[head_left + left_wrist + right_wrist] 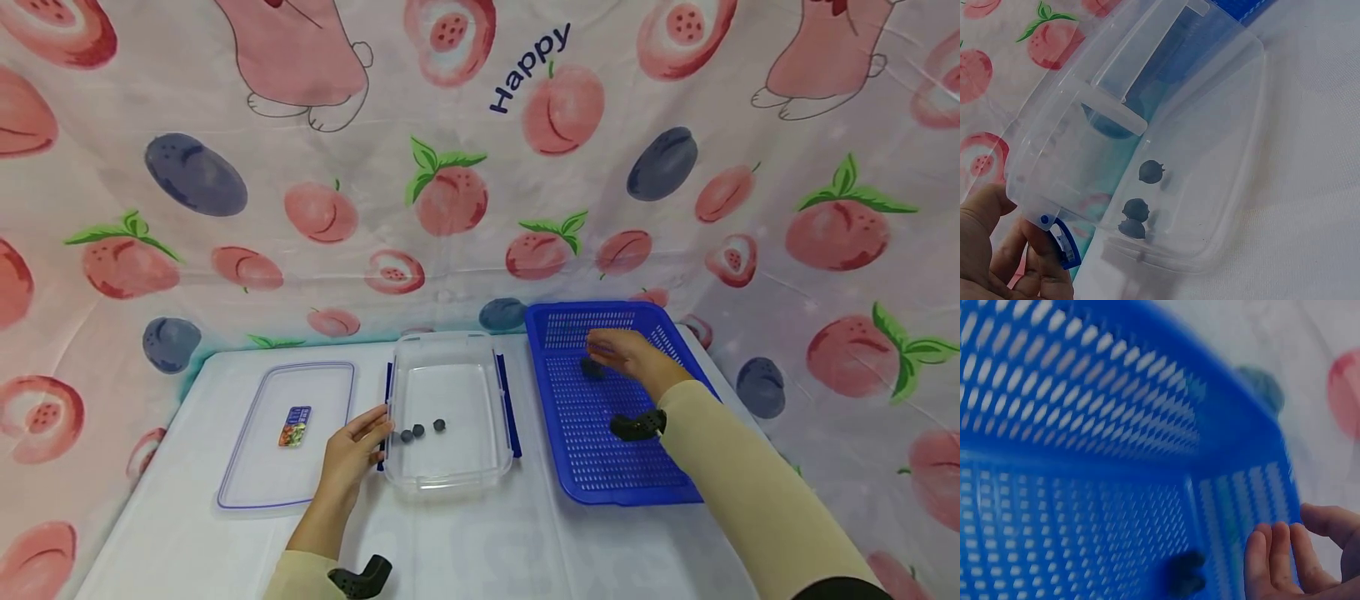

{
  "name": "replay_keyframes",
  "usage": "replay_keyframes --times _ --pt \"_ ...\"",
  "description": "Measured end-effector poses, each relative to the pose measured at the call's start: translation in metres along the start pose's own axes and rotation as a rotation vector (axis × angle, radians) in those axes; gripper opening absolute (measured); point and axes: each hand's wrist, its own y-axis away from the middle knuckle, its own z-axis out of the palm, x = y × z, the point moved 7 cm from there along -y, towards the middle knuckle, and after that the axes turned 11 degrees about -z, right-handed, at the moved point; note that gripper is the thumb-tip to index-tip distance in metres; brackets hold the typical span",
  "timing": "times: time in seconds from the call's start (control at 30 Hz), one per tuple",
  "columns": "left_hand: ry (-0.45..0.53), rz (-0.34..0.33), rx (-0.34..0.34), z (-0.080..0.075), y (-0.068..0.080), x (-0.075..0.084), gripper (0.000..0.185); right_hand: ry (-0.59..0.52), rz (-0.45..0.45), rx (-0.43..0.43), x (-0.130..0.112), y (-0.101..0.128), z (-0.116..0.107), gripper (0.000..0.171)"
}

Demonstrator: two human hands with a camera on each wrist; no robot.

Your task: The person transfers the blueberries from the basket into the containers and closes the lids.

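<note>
My left hand (352,446) grips the left side of a clear plastic container (457,379), thumb at the rim and fingers by its blue latch (1066,244). Inside lie three blueberries (439,426), two of them touching in the left wrist view. Over the blue perforated basket (555,417), my right hand (626,354) hovers with fingers loosely bent and thumb apart. Nothing shows between those fingers in the right wrist view. Below them, on the basket floor, sits a small cluster of dark blueberries (592,368), blurred in the right wrist view (1186,575).
A clear lid (247,467) with a blue-edged seal and a colourful label (295,427) lies left of the container. Everything stands on a white-covered table (480,550). Behind it hangs a fruit-printed cloth (450,300).
</note>
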Motion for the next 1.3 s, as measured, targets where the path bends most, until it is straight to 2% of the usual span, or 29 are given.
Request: replay_keyframes --times 0.13,0.23,0.3,0.4,0.47,0.53,0.67,0.77,0.97,1.2,1.3 --pt "-0.003 -0.004 -0.003 -0.001 0.001 0.001 0.047 0.050 0.027 0.069 0.010 0.002 -0.021 0.063" --pt "-0.007 -0.004 -0.008 -0.001 0.001 0.001 0.048 0.064 0.022 0.109 0.018 0.000 -0.032 0.059" --pt "-0.006 -0.004 -0.009 -0.001 0.001 0.001 0.048 0.050 0.016 0.137 0.023 -0.001 -0.037 0.048" --pt "-0.003 -0.006 -0.004 -0.001 0.000 0.001 0.046 0.045 0.018 0.179 0.032 -0.003 -0.042 0.018" --pt "-0.001 -0.005 0.001 -0.001 0.000 0.000 0.045 0.049 0.017 0.210 0.037 -0.004 -0.045 0.012" --pt "0.003 -0.004 0.000 0.000 0.000 0.000 0.045 0.067 0.018 0.252 0.042 -0.005 -0.048 0.020" --pt "0.001 -0.004 -0.002 0.000 0.000 0.000 0.045 0.110 0.016 0.322 0.051 -0.008 -0.049 0.053" --pt "0.001 -0.006 -0.004 0.000 0.000 0.000 0.045 0.138 0.015 0.351 0.057 -0.011 -0.047 0.066" --pt "0.005 -0.008 -0.006 0.000 -0.001 -0.001 0.045 0.193 0.024 0.390 0.062 -0.013 -0.041 0.071" --pt "-0.001 -0.010 -0.001 -0.001 -0.002 -0.001 0.043 0.389 0.046 0.409 0.065 -0.016 -0.043 0.075" --pt "0.006 -0.006 -0.007 -0.002 -0.002 -0.001 0.044 0.431 0.040 0.432 0.067 -0.019 -0.044 0.072"
